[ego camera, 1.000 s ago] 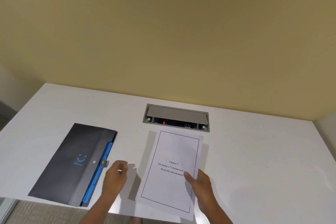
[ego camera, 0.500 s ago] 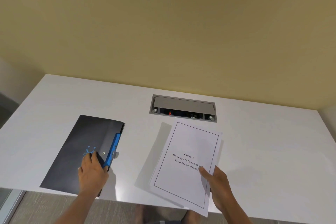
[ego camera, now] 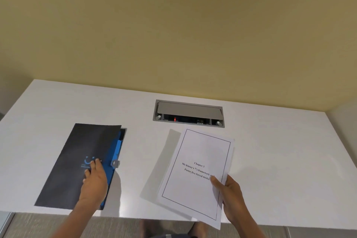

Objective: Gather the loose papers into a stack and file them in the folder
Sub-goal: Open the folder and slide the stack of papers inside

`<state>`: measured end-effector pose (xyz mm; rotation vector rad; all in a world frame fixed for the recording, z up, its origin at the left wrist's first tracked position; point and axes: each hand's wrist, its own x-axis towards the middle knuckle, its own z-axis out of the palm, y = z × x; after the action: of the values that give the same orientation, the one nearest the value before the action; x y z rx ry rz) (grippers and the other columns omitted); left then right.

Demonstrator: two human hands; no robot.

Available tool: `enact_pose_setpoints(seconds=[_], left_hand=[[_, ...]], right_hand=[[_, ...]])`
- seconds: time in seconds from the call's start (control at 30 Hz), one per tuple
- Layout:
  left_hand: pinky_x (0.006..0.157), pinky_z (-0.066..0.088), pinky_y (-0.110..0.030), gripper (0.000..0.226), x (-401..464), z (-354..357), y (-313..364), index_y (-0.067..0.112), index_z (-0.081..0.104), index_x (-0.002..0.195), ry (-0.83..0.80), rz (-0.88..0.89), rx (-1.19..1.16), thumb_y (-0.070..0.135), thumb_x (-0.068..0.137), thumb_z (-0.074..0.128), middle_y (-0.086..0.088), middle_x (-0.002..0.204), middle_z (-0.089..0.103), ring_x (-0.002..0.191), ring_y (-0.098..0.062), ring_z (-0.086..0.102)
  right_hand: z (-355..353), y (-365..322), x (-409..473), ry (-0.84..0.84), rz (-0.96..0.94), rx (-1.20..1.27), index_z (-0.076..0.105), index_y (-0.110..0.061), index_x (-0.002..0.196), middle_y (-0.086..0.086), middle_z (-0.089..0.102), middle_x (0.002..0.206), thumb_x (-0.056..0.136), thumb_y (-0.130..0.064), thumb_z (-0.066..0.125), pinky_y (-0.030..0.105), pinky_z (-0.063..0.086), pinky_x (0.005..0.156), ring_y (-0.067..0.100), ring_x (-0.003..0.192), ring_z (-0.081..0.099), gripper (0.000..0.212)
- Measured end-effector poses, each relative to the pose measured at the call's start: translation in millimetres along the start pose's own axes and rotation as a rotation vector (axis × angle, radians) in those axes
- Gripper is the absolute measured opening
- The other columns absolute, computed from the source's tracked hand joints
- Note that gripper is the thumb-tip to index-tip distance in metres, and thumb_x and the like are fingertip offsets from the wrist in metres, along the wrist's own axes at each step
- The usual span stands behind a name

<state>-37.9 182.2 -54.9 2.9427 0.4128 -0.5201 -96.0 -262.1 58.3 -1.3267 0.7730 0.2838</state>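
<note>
A stack of white papers (ego camera: 195, 176), its top sheet a bordered title page, is held lifted above the table in my right hand (ego camera: 230, 197), thumb on top near the right edge. On the left lies a dark grey folder (ego camera: 77, 160) with a blue inner edge and a small metal clasp. My left hand (ego camera: 95, 181) rests on the folder's cover by its right edge, and the cover's far corner is raised a little. Whether the fingers grip the cover's edge is hidden.
The white table (ego camera: 280, 150) stands against a yellow wall. A grey cable port (ego camera: 188, 113) with a red light is set into the table behind the papers. The table's front edge runs just below both hands.
My left hand moved left from the bare table onto the folder, and the cover now lifts slightly. My right hand raised the paper stack and shifted it right.
</note>
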Motion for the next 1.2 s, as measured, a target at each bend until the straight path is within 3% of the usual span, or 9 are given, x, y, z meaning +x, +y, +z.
enact_pose_setpoints(seconds=[0.1, 0.17, 0.2, 0.33, 0.43, 0.6, 0.87, 0.97, 1.2], left_hand=[[0.075, 0.063, -0.031, 0.075, -9.4, -26.3, 19.8, -0.004, 0.024, 0.159, 0.027, 0.036, -0.129, 0.000, 0.094, 0.060, -0.020, 0.123, 0.070, 0.094, -0.028, 0.076], [0.050, 0.051, -0.028, 0.072, -18.2, -45.3, 37.5, 0.002, 0.031, 0.159, 0.042, 0.055, -0.240, -0.007, 0.092, 0.057, -0.008, 0.084, 0.069, 0.056, -0.018, 0.065], [0.047, 0.046, -0.027, 0.072, -23.4, -54.3, 47.6, 0.006, 0.031, 0.160, 0.041, 0.061, -0.285, -0.009, 0.093, 0.054, -0.007, 0.080, 0.066, 0.052, -0.017, 0.061], [0.066, 0.056, -0.037, 0.069, -48.8, -85.8, 94.7, 0.019, 0.029, 0.162, -0.011, 0.074, -0.438, -0.006, 0.098, 0.041, -0.011, 0.119, 0.071, 0.079, -0.026, 0.068], [0.076, 0.058, -0.031, 0.061, -68.1, -94.7, 127.8, 0.022, 0.032, 0.161, -0.047, 0.096, -0.552, 0.002, 0.104, 0.038, -0.008, 0.133, 0.066, 0.088, -0.018, 0.063], [0.107, 0.051, -0.041, 0.052, -90.4, -98.1, 183.2, 0.021, 0.033, 0.160, -0.114, 0.173, -0.680, 0.012, 0.109, 0.037, -0.005, 0.151, 0.054, 0.123, -0.025, 0.061], [0.114, 0.045, -0.045, 0.054, -108.3, -97.8, 247.2, 0.021, 0.032, 0.161, -0.189, 0.184, -0.750, 0.010, 0.109, 0.038, -0.003, 0.160, 0.045, 0.141, -0.028, 0.052], [0.116, 0.045, -0.047, 0.054, -109.0, -95.6, 256.9, 0.024, 0.032, 0.161, -0.222, 0.170, -0.797, 0.012, 0.108, 0.039, -0.001, 0.162, 0.044, 0.143, -0.026, 0.049], [0.108, 0.053, -0.051, 0.052, -116.1, -100.5, 268.1, 0.027, 0.037, 0.158, -0.259, 0.103, -0.899, 0.017, 0.108, 0.045, 0.002, 0.156, 0.051, 0.139, -0.027, 0.054]], right_hand=[[-7.1, -10.4, -2.6, 0.003, -0.015, 0.009, 0.074, -0.002, 0.119, 0.017, 0.080, 0.115, 0.097, -0.006, 0.071, 0.056, 0.059, 0.098, 0.038, 0.106, 0.078, 0.022], [-14.1, -19.9, -4.5, 0.004, -0.030, 0.002, 0.074, -0.003, 0.119, 0.016, 0.080, 0.116, 0.097, -0.006, 0.071, 0.056, 0.059, 0.098, 0.037, 0.106, 0.078, 0.022], [-18.4, -25.6, -5.8, 0.007, -0.038, -0.002, 0.074, -0.004, 0.118, 0.016, 0.081, 0.116, 0.097, -0.007, 0.071, 0.056, 0.059, 0.099, 0.036, 0.106, 0.078, 0.021], [-38.2, -54.7, -14.4, 0.028, -0.088, -0.017, 0.074, -0.008, 0.120, 0.013, 0.081, 0.115, 0.098, -0.007, 0.071, 0.059, 0.057, 0.102, 0.035, 0.106, 0.078, 0.022], [-54.1, -79.1, -25.1, 0.046, -0.130, -0.012, 0.074, -0.009, 0.121, 0.012, 0.082, 0.115, 0.098, -0.008, 0.071, 0.058, 0.058, 0.100, 0.035, 0.105, 0.079, 0.023], [-77.1, -116.6, -40.6, 0.080, -0.195, 0.030, 0.074, -0.009, 0.119, 0.009, 0.082, 0.112, 0.098, -0.007, 0.071, 0.045, 0.061, 0.091, 0.032, 0.101, 0.080, 0.022], [-68.7, -142.8, -39.9, 0.229, -0.492, -0.288, 0.076, -0.034, 0.101, -0.017, 0.080, 0.091, 0.098, -0.016, 0.072, 0.023, 0.059, 0.067, 0.011, 0.084, 0.076, 0.018], [-54.5, -143.8, -37.0, 0.198, -0.587, -0.394, 0.070, -0.030, 0.104, -0.019, 0.077, 0.089, 0.101, -0.015, 0.067, 0.012, 0.056, 0.063, 0.002, 0.079, 0.073, 0.016], [-18.6, -129.5, -36.5, 0.102, -0.707, -0.733, 0.062, -0.025, 0.123, -0.007, 0.074, 0.093, 0.106, -0.021, 0.056, 0.023, 0.058, 0.061, 0.004, 0.073, 0.070, 0.018]])
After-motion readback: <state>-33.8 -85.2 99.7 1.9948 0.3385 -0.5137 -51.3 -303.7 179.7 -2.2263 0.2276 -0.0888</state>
